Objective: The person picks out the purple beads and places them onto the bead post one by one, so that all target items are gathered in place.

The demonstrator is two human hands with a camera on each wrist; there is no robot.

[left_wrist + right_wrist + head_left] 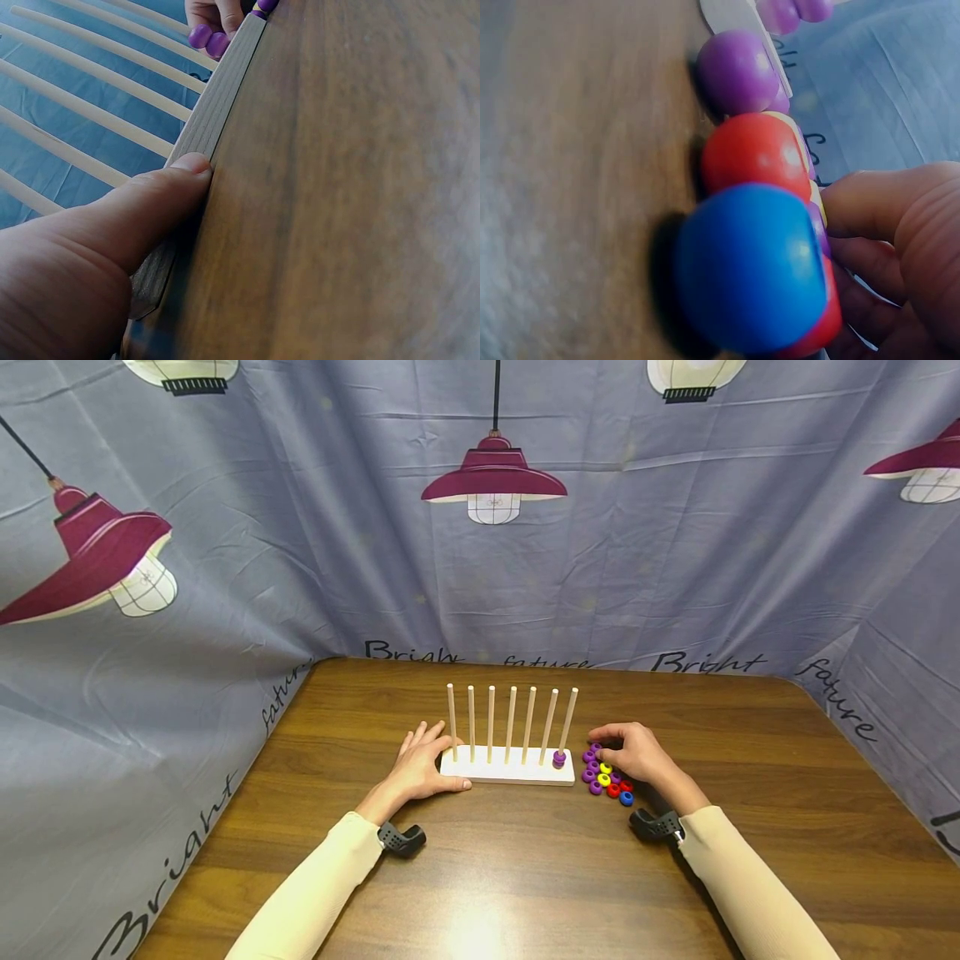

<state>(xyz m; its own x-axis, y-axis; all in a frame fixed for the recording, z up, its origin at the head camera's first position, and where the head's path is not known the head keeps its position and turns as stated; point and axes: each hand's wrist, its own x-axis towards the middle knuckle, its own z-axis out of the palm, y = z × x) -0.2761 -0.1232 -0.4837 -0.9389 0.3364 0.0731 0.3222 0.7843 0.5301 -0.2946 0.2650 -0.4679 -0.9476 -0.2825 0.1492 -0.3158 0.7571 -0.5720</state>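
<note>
A white base [517, 771] with several upright wooden pegs [511, 723] stands mid-table. Two purple rings [558, 759] sit on the rightmost peg. My left hand [423, 767] rests at the base's left end, fingers straight, thumb [161, 191] pressed against the base's front edge [217, 112]. My right hand [633, 756] hovers curled over a pile of rings [606, 779] right of the base, fingertips at the purple ones. Up close, a blue ring [750, 270], a red ring [754, 154] and a purple ring [735, 71] lie beside my thumb [877, 202]; whether a ring is pinched stays hidden.
The wooden table [525, 877] is walled on three sides by a grey cloth printed with lamps [492, 485]. The pile also holds a yellow ring [604, 779] and other red and purple ones. A black wrist mount [401, 839] sits on each forearm.
</note>
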